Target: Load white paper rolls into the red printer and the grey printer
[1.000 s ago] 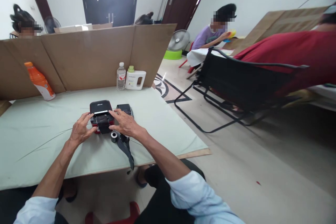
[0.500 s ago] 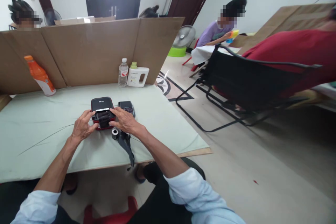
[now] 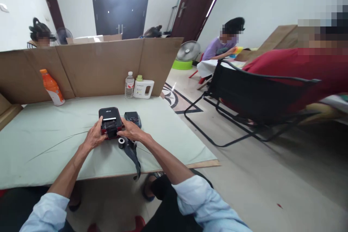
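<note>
A small black and red label printer (image 3: 109,113) sits on the table, with dark film or ribbon (image 3: 111,129) showing at its near side. My left hand (image 3: 94,135) grips its left side, thumb low at the front and fingers along the edge. On the opposite side, my right hand (image 3: 131,129) holds the printer, its thumb by the near corner. Just right of it lies a second dark, boxy device (image 3: 132,117). Below my right hand are a small black-and-white roll (image 3: 121,143) and a crumpled dark strip (image 3: 132,157) that hangs over the table's front edge.
An orange bottle (image 3: 53,88), a clear water bottle (image 3: 129,86) and a white jug (image 3: 143,88) stand along the cardboard screen (image 3: 100,69). A black folding chair (image 3: 255,98) with a person in red is at the right. Another person in purple (image 3: 217,47) sits farther back.
My fingers have moved from the printer's top and front onto its two sides. The camera view has tilted up a little, so everything sits lower in the picture.
</note>
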Demonstrator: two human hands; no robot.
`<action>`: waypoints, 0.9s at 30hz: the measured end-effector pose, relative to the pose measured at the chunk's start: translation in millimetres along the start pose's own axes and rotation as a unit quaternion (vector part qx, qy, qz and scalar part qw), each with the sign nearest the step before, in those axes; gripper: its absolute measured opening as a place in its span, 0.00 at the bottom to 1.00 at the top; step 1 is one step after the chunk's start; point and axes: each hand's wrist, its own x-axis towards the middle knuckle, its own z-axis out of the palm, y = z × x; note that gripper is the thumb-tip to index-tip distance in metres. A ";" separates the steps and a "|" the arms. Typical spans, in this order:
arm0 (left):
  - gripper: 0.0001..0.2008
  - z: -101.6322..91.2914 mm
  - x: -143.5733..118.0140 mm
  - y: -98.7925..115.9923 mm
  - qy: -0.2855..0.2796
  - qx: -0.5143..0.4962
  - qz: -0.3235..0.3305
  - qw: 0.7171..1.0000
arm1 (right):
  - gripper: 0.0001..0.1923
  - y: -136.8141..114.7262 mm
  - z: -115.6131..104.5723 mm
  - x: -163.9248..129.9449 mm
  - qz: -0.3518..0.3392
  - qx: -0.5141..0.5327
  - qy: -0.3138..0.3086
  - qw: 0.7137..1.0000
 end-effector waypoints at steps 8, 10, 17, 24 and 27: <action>0.50 -9.0 -7.7 -11.1 0.028 -0.072 0.004 0.997 | 0.26 -16.7 6.3 14.7 -0.018 0.015 -0.002 1.000; 0.50 -31.5 -15.4 -25.3 0.047 -0.066 0.002 0.997 | 0.27 -33.4 15.8 27.2 -0.036 0.031 -0.012 0.999; 0.52 -118.0 -62.9 -72.4 0.060 -0.008 -0.088 0.994 | 0.29 -101.6 73.5 76.1 -0.095 0.078 -0.077 0.989; 0.51 -127.4 -90.6 -98.1 0.067 0.004 -0.131 0.989 | 0.22 -121.7 105.8 87.4 -0.098 0.053 -0.110 0.988; 0.51 -124.6 -91.4 -99.9 0.077 0.004 -0.132 0.988 | 0.21 -122.0 106.4 88.2 -0.093 0.036 -0.124 0.987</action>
